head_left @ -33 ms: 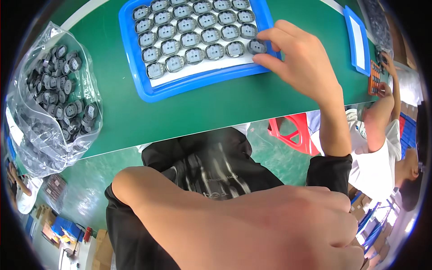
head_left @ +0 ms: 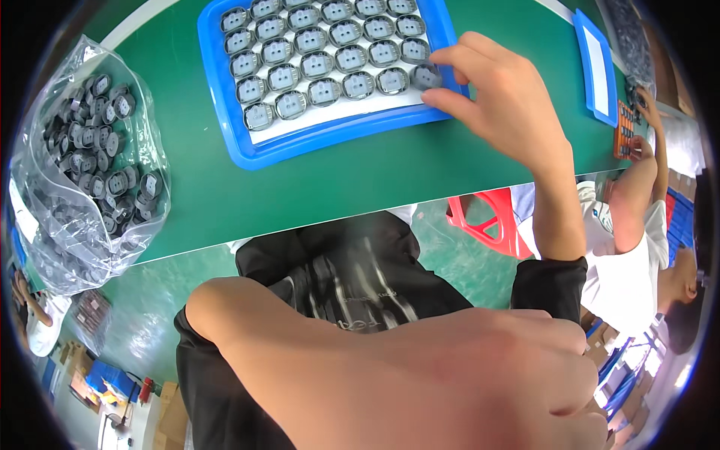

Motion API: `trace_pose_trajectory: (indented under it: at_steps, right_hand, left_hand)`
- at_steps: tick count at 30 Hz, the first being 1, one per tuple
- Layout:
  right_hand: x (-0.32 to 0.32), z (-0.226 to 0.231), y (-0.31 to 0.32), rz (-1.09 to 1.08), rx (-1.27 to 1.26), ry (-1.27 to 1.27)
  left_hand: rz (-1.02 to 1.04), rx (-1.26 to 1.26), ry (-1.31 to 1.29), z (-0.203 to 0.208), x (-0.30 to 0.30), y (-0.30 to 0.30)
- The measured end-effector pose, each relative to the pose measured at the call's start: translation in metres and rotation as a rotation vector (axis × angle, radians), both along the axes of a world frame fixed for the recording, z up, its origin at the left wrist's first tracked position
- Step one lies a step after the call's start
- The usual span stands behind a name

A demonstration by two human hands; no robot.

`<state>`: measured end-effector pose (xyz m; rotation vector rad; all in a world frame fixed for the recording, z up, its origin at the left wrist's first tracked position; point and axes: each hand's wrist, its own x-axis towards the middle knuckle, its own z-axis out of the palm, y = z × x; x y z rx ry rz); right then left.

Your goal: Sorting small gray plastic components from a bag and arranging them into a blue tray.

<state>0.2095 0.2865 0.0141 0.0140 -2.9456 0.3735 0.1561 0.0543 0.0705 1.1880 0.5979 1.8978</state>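
Observation:
At the near right corner of a blue tray (head_left: pixel 259 159), my right hand (head_left: pixel 499 97) pinches a round grey plastic part (head_left: pixel 425 76) between thumb and fingertips. The part looks tilted against the tray's white lining. Rows of similar grey parts, such as this one with small holes (head_left: pixel 324 91), lie flat in the tray. Close below the camera, my left hand (head_left: pixel 510 375) is closed, its fingers curled at the lower right. Whatever it may hold is hidden. Neither hand touches the clear plastic bag (head_left: pixel 142 97) of loose grey parts at the left.
The green table (head_left: pixel 315 191) has its near edge just in front of my lap. A second blue tray (head_left: pixel 596 67) lies at the far right. Beside it a co-worker's hands (head_left: pixel 641 146) are at an orange rack (head_left: pixel 623 131). A red stool (head_left: pixel 487 221) stands below the edge.
The grey part in my right fingertips has shifted very slightly left and tilted a little. My left hand has barely moved.

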Motion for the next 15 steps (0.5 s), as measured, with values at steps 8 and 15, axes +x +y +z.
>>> trace_pose_trajectory:
  at_steps: [8,15]
  right_hand:
    - [-0.0028,0.0027,0.004,0.046,0.057,-0.08]
    - [-0.0054,0.0082,0.006,0.046,0.05,-0.121]
  left_hand:
    - [0.041,-0.032,-0.013,-0.0011,0.007,0.0047]
    - [0.074,-0.054,-0.007,-0.0015,0.0037,0.0034]
